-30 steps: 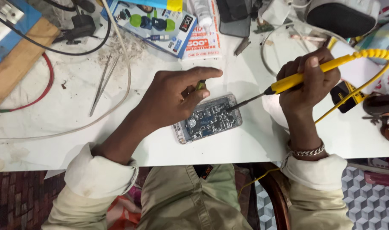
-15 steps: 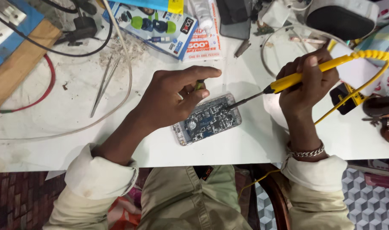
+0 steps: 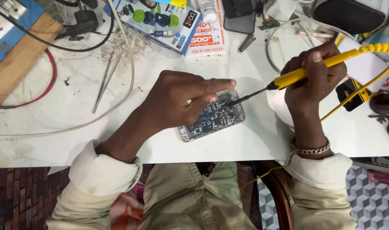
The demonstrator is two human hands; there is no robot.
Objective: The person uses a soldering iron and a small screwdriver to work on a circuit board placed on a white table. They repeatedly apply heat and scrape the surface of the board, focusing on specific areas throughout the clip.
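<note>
An opened phone [image 3: 215, 117] with its blue circuit board exposed lies on the white table [image 3: 58, 106] near the front edge. My left hand [image 3: 177, 100] rests on its upper left part, fingers curled on it and index finger stretched over the top edge. My right hand [image 3: 315, 76] grips a yellow soldering iron [image 3: 305, 72]. Its dark tip touches the board's upper right area. A coiled yellow cord [image 3: 384, 47] runs off from the iron to the right.
Metal tweezers [image 3: 105, 81] and a white cable [image 3: 126, 64] lie left of the phone. Printed boxes [image 3: 169, 21] and a white bottle [image 3: 208, 12] sit at the back. A wooden block [image 3: 20, 59], black plug [image 3: 83, 21] and red wire [image 3: 49, 81] are far left.
My left index finger has straightened out over the phone's top edge. The soldering iron tip stays on the board with only a slight shift.
</note>
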